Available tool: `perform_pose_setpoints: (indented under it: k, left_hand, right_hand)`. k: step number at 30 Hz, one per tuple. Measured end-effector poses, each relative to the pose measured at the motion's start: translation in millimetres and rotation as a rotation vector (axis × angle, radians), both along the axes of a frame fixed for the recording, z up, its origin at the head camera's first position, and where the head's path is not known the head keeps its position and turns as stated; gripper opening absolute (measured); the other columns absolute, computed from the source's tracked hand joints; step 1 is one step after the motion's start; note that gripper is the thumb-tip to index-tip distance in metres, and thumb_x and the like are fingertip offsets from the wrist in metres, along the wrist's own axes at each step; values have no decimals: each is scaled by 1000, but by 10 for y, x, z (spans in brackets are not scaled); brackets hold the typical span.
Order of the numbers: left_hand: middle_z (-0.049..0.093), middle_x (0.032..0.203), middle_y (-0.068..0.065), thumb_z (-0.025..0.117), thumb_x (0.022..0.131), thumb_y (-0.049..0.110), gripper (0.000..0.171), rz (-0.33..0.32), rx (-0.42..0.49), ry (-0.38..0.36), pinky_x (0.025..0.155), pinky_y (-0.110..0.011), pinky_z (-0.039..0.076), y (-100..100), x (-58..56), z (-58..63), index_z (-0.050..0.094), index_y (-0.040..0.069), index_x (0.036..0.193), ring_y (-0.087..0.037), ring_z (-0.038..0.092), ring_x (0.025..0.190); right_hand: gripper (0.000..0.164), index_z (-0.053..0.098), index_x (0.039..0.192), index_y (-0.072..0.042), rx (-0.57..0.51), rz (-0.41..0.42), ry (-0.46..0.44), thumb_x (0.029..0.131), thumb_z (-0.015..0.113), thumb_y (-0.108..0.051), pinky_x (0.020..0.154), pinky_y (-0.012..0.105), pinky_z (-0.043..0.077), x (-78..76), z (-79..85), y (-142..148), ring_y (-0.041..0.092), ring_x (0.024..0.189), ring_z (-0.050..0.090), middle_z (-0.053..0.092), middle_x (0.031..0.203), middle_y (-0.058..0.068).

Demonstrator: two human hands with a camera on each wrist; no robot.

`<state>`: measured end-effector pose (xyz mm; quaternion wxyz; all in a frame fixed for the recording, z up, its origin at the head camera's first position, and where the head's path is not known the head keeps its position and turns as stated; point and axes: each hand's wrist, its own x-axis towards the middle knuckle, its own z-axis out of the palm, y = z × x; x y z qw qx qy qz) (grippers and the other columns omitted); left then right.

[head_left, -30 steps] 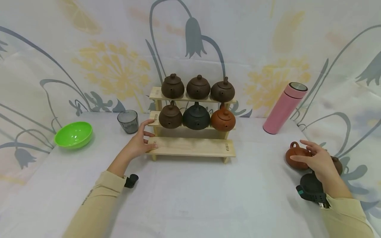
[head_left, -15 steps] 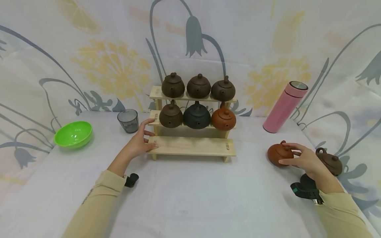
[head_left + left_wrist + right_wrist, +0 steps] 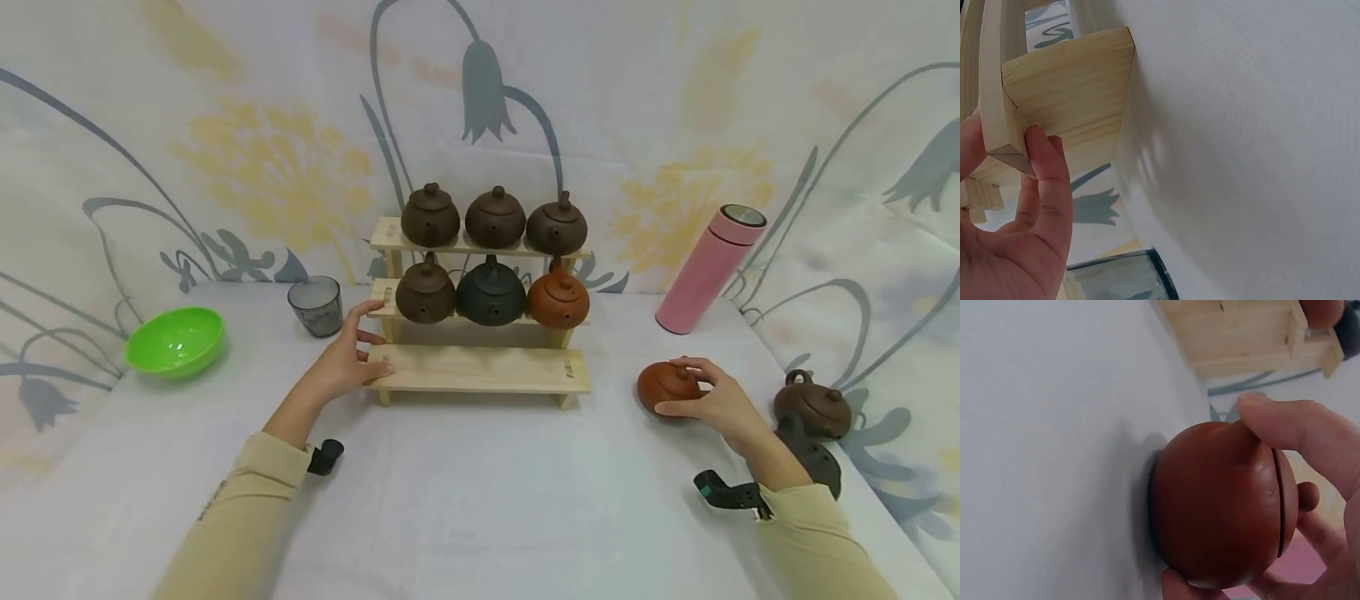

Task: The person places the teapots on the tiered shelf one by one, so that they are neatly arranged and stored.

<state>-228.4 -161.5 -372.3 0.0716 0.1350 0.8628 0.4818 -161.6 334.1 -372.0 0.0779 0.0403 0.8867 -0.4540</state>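
My right hand (image 3: pixel 718 402) holds a reddish-brown clay teapot (image 3: pixel 663 387) between thumb and fingers, to the right of a three-tier wooden display rack (image 3: pixel 480 368). In the right wrist view, the teapot's lid and round knob (image 3: pixel 1308 496) face the palm, and its base is close over the white cloth. At the rack's left end, my left hand (image 3: pixel 339 360) grips the lowest board, thumb on top and fingers below. Three dark brown teapots line the top tier. On the middle tier stand a brown teapot (image 3: pixel 425 293), a black one (image 3: pixel 491 293) and an orange-brown one (image 3: pixel 558 300). The lowest tier is bare.
A brown teapot (image 3: pixel 813 408) and a black teapot (image 3: pixel 817 463) stand at the far right, the black one partly behind my right forearm. A pink thermos (image 3: pixel 705 279) stands at the back right. On the left are a grey glass (image 3: pixel 318 308) and a green bowl (image 3: pixel 176 343).
My right hand has closed around the reddish-brown teapot and brought it left, away from the other two teapots, towards the rack. My left hand has kept its place on the board.
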Motion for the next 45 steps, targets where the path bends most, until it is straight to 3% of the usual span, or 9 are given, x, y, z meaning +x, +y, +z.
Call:
perform_pose_setpoints:
  k: [5,11,20,26,37,45]
  left_hand:
    - [46,120,-27,69,82,1,88,5,-4,-8,69,-37,44,-20,16,2,12,20,145,-33,53,85]
    - [46,120,-26,70,82,3,88,8,-8,-5,70,-38,43,-19,9,-25,12,22,145,-32,52,84]
    - [47,118,-26,71,81,3,88,18,-10,-2,72,-39,43,-43,28,-58,13,20,145,-32,53,84]
    - [47,119,-25,71,81,3,88,25,-18,-13,74,-41,42,-43,30,-73,13,21,145,-32,52,86]
    - [48,118,-24,72,80,3,89,33,-5,-25,72,-38,43,-2,14,-47,14,23,145,-31,52,84]
    - [48,118,-25,72,80,2,89,13,-4,7,75,-41,43,-19,-25,-25,14,22,144,-32,54,85]
  right_hand:
    - [77,36,137,-4,16,18,31,77,78,-25,83,43,42,67,24,-193,41,114,37,31,137,27]
    - [75,40,136,-7,44,55,124,75,79,-25,73,39,47,234,216,-461,37,106,40,38,133,22]
    - [68,48,129,-7,-83,234,199,71,82,-13,69,31,51,311,384,-933,33,98,45,45,123,16]
    - [66,53,125,-10,-141,318,201,67,85,-14,71,33,50,195,324,-1253,30,96,46,50,123,11]
    - [65,57,123,-15,-161,399,249,64,86,-18,72,35,49,-52,226,-1823,27,92,51,55,121,5]
    - [64,59,121,-16,-160,419,300,63,86,-19,75,35,47,-239,162,-2246,23,93,53,58,114,2]
